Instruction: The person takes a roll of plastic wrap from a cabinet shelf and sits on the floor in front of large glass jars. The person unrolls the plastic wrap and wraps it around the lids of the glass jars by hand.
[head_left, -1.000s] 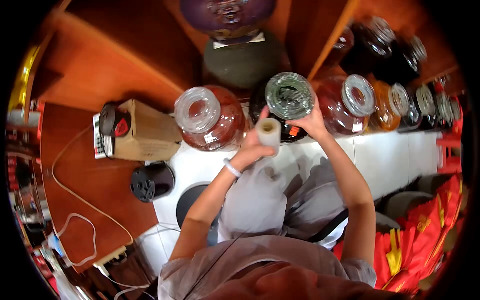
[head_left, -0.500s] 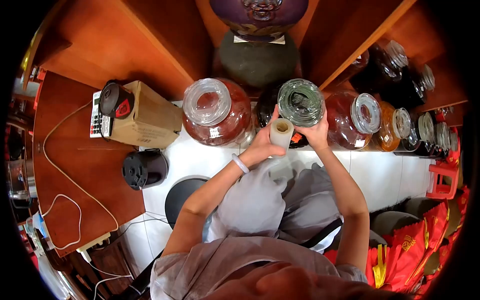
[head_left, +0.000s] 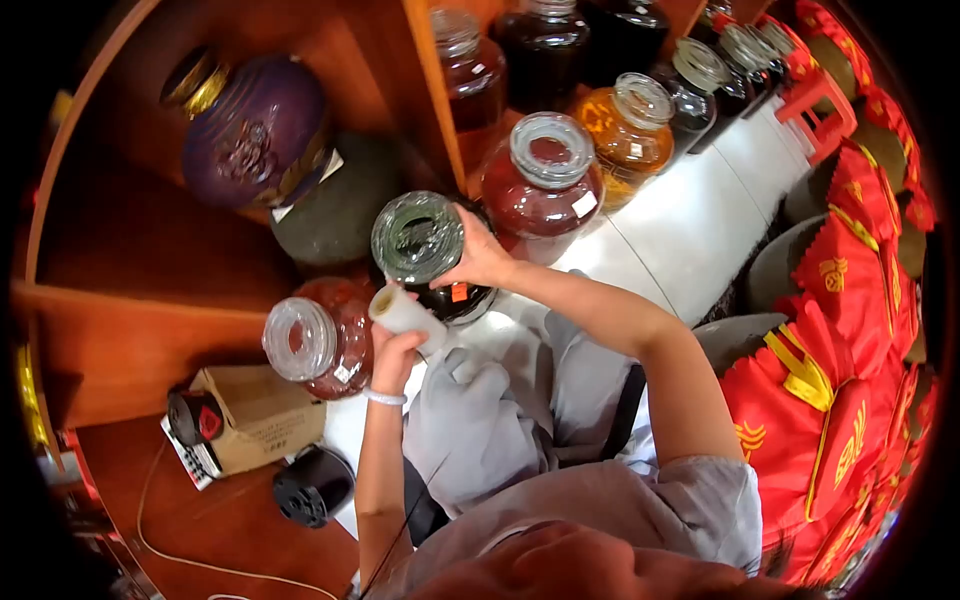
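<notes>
My left hand (head_left: 396, 352) is closed around a roll of clear plastic wrap (head_left: 412, 318), which is tilted with its hollow core end showing. The roll is just below the rim of a large dark glass jar (head_left: 470, 302). On top of that jar, the thick glass lid (head_left: 420, 238) looks wrapped in creased clear film. My right hand (head_left: 482, 256) grips the lid's right side, fingers curled against its edge. An orange label shows on the jar below the lid. Whether film runs from the roll to the jar is too fine to make out.
Close by on the left stands a red-filled jar (head_left: 335, 345), and on the right another red-filled jar (head_left: 545, 190). An amber jar (head_left: 630, 135) is farther right. A purple urn (head_left: 255, 135), cardboard box (head_left: 260, 415), black container (head_left: 315, 487) and red-covered jars (head_left: 840, 400) surround the area.
The head view has swung to the right, so the surroundings appear rotated. My left hand still holds the roll, now tipped more sideways, and my right hand stays at the lid.
</notes>
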